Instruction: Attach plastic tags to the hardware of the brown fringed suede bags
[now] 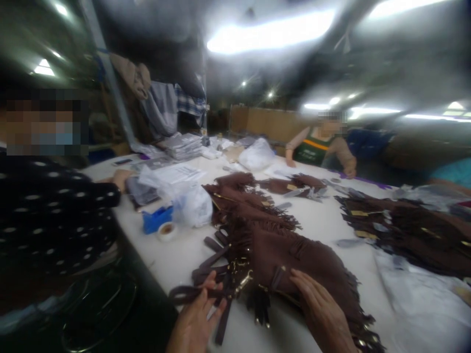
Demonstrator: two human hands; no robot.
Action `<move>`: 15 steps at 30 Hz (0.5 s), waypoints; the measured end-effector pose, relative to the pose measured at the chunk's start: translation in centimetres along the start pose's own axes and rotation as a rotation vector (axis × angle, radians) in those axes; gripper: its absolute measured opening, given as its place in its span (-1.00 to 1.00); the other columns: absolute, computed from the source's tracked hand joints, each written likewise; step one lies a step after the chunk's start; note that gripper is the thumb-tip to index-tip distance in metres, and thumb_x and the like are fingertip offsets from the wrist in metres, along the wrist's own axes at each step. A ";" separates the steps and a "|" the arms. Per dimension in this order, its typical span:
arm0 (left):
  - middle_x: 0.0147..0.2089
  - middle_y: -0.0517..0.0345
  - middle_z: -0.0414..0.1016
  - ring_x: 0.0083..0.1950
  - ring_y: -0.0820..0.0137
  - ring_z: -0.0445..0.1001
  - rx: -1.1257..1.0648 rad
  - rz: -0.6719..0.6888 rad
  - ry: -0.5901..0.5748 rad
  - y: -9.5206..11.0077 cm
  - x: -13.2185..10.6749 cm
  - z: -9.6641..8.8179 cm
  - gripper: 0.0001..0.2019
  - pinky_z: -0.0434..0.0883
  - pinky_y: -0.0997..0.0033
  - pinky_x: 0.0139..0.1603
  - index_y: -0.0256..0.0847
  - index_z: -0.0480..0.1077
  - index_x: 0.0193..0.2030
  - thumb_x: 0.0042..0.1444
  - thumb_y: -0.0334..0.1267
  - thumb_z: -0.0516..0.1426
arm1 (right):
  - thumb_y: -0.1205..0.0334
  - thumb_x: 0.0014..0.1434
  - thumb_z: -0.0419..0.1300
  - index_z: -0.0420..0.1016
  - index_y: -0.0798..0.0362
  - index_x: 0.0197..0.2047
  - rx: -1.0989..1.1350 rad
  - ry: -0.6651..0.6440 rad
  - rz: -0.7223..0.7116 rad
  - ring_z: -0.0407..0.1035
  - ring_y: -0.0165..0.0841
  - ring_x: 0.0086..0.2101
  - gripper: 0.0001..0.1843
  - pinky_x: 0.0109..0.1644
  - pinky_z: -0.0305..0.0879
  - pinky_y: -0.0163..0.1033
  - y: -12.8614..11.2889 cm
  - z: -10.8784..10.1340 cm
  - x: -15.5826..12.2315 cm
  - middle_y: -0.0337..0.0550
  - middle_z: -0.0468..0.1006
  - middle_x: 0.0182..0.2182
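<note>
A brown fringed suede bag (294, 257) lies on the white table (324, 223) in front of me. My right hand (320, 306) rests flat on the bag's near side, fingers stretched out. My left hand (198, 318) is at the table's near edge, its fingers curled round a dark brown strap (184, 294) that runs to the bag's gold metal clasp (243, 283). More loose straps (215, 245) lie just beyond the left hand.
More brown fringed bags are piled at centre (243, 196) and at right (405, 230). A blue tape dispenser (157, 218), a tape roll (167, 231) and plastic bags (191, 203) sit at left. One person in a dotted top (47, 215) sits close at left; another sits across (320, 147).
</note>
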State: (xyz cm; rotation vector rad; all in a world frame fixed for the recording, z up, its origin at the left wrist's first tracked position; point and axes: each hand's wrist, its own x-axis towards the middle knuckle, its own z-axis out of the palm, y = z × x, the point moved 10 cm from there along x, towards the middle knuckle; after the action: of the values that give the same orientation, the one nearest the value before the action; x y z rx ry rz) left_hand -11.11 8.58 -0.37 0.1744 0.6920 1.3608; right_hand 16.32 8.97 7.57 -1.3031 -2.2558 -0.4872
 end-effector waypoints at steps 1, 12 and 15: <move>0.36 0.13 0.22 0.35 -0.01 0.15 0.026 -0.029 0.042 -0.8 -0.5 -2.1 -0.83 0.31 -0.02 0.20 -0.12 0.55 -0.23 -0.02 -0.24 0.31 | 0.37 0.29 -0.06 0.31 0.06 0.18 0.029 -0.028 0.023 0.31 -0.23 0.13 -0.58 0.19 0.27 -0.09 -0.1 0.0 0.1 -0.07 0.43 0.14; -0.09 -0.01 0.57 0.03 0.10 0.49 0.634 0.277 0.520 6.9 -1.5 -10.3 -0.67 0.39 0.17 0.08 -0.21 0.47 -0.13 -0.08 -0.26 0.30 | 0.33 0.28 0.06 0.27 -0.04 0.22 0.143 -0.268 0.006 0.25 -0.13 0.14 -0.56 0.21 0.22 0.06 -5.1 -1.7 6.4 -0.05 0.39 0.14; -0.25 0.01 0.60 -0.14 0.15 0.54 0.840 0.286 0.173 5.2 -1.0 -4.5 -0.62 0.42 0.28 -0.07 -0.24 0.52 -0.24 -0.08 0.02 0.29 | 0.27 0.26 0.12 0.45 -0.02 -0.07 0.035 -0.209 0.018 0.41 -0.14 -0.19 -0.82 -0.02 0.34 0.06 -5.2 -2.0 6.3 -0.10 0.52 -0.23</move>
State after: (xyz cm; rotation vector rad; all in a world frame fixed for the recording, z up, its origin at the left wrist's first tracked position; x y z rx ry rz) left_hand -17.97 7.61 -1.00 0.8558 1.4016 1.2865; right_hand 9.58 9.80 12.49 -1.4131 -2.4070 -0.3160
